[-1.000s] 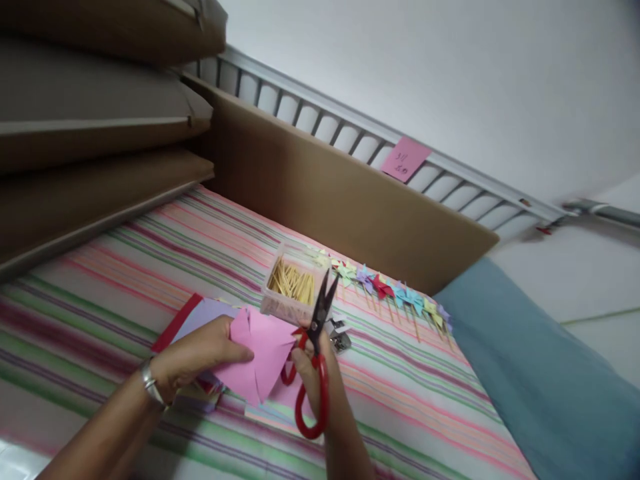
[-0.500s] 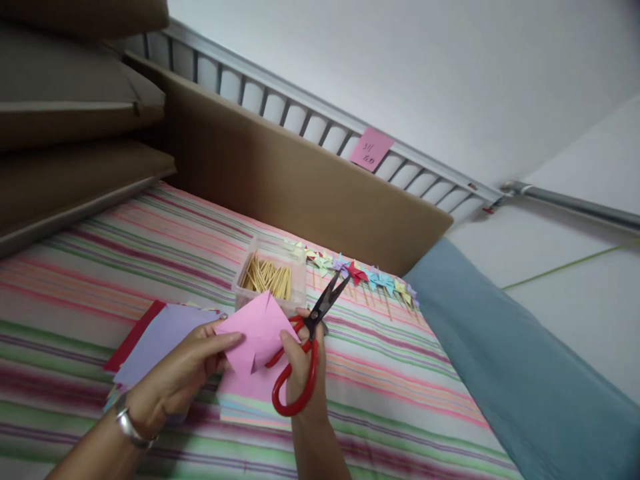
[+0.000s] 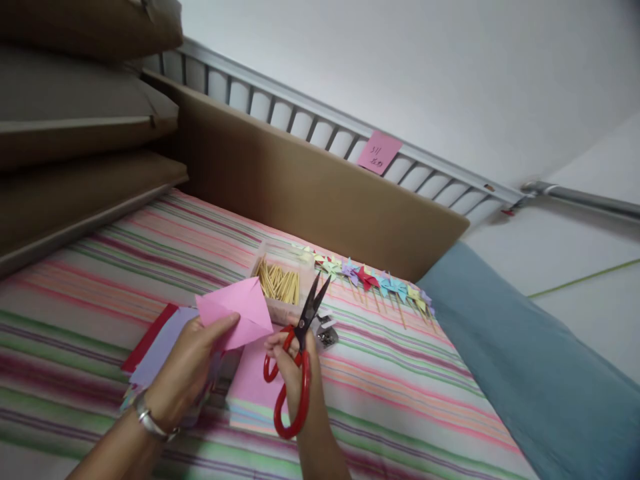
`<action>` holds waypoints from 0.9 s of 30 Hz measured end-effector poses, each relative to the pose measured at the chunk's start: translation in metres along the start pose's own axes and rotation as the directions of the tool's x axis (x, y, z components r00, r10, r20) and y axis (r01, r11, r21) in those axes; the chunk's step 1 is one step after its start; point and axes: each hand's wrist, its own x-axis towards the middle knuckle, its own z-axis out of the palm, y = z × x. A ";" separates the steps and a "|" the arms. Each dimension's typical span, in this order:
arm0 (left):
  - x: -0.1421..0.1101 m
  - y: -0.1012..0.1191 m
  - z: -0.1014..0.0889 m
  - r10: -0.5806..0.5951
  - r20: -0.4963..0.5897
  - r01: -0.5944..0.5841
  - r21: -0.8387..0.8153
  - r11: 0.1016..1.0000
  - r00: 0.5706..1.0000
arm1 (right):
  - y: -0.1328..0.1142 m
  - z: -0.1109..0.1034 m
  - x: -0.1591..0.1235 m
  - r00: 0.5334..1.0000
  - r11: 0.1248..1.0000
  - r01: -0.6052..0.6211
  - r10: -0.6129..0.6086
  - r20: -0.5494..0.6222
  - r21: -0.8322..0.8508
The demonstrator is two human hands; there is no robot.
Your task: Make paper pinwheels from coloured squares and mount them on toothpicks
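Observation:
Between the thumb and fingers of my left hand (image 3: pixel 193 357) is a square of pink paper (image 3: pixel 240 308) with slits cut in toward its middle. My right hand (image 3: pixel 296 370) holds red-handled scissors (image 3: pixel 301 327), their dark blades slightly apart and pointing up and away from the paper. Under my hands lies a stack of pink and other coloured sheets (image 3: pixel 253 377). To the left, partly behind my left wrist, sits a pile of purple and red paper (image 3: pixel 167 340). Just beyond the paper stands a clear plastic box (image 3: pixel 305 280) of short wooden sticks (image 3: pixel 280 280).
Several paper pinwheels on sticks (image 3: pixel 367 279) lie in a row at the back right. Beside the box is a small container of metal bits (image 3: pixel 327 333). Brown wrapped packages (image 3: pixel 85 167) are piled at the left, and a cardboard panel (image 3: pixel 300 187) stands along the back.
My right hand has let go of the pink paper and moved slightly away with the scissors. My left hand has turned the paper and holds it alone. The view has shifted a little.

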 end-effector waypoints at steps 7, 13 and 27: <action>0.006 0.035 -0.039 0.031 -0.101 -0.018 0.124 0.992 0.994 | -0.021 -0.005 -0.013 0.914 0.991 -0.075 0.113 0.389 -0.111; 0.003 0.046 -0.043 0.026 -0.102 -0.007 0.182 0.983 0.994 | -0.035 -0.002 -0.024 0.830 0.913 -0.227 0.364 0.422 -0.339; 0.001 0.052 -0.054 -0.027 0.035 0.019 0.217 0.976 0.999 | -0.045 -0.003 -0.022 0.734 0.837 -0.238 0.487 0.472 -0.493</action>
